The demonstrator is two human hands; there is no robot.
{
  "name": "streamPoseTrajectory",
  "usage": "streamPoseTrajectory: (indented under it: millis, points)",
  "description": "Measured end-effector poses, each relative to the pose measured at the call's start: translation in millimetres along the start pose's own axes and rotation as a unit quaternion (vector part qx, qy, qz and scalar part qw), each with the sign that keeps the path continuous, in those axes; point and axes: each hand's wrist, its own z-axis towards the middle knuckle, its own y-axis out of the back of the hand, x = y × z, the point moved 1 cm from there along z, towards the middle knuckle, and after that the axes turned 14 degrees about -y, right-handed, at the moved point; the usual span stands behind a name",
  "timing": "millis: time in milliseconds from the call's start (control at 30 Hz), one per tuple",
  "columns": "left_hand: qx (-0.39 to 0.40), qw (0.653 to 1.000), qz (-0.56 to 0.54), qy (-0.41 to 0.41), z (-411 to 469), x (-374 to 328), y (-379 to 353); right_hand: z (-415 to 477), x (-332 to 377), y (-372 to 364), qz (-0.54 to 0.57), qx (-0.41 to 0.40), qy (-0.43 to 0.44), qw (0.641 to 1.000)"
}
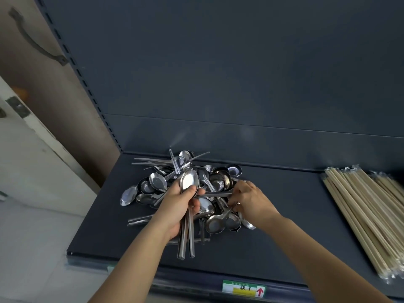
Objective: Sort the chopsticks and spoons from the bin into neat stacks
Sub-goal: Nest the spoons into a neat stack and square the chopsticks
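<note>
surface: dark grey shelf [284, 226], matte, with a price label [243, 288] on its front edge, nearer the camera than the pile
pile: loose metal spoons [216, 178] mid-shelf, with metal chopsticks [153, 160] sticking out on its left side
left hand [177, 204]: over the pile's near side, fingers curled round a nested spoon stack [188, 180], thumb on top bowl
right hand [251, 200]: at the pile's right edge, fingertips pinching a thin metal handle; can't tell which piece
wooden chopsticks [367, 211]: wrapped bundle, well right of the pile
room: grey back panel [218, 73] behind the pile; slotted upright [87, 88] and beige wall [43, 73] to its left
</note>
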Motion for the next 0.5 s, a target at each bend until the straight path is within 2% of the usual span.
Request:
streamPoseTrajectory:
  millis: [167, 300, 400, 500]
  points:
    - [-0.008, 1.000, 0.005, -0.007, 2.2, 0.8, 2.8, 3.9, -3.7, -0.9, -0.002, -0.003, -0.013, 1.000]
    - [-0.034, 0.999, -0.029, -0.020, 7.3, -1.9, 6.2, 4.5, -9.5, 2.4, 0.099, -0.006, -0.079, 0.992]
    - [-0.062, 0.996, -0.056, -0.036, 11.6, -2.1, 8.4, 2.7, -10.6, 11.0, 0.202, -0.054, -0.146, 0.967]
    - [-0.078, 0.993, -0.067, -0.049, 14.2, 1.3, 8.8, 0.6, -4.7, 24.9, 0.324, -0.102, -0.206, 0.918]
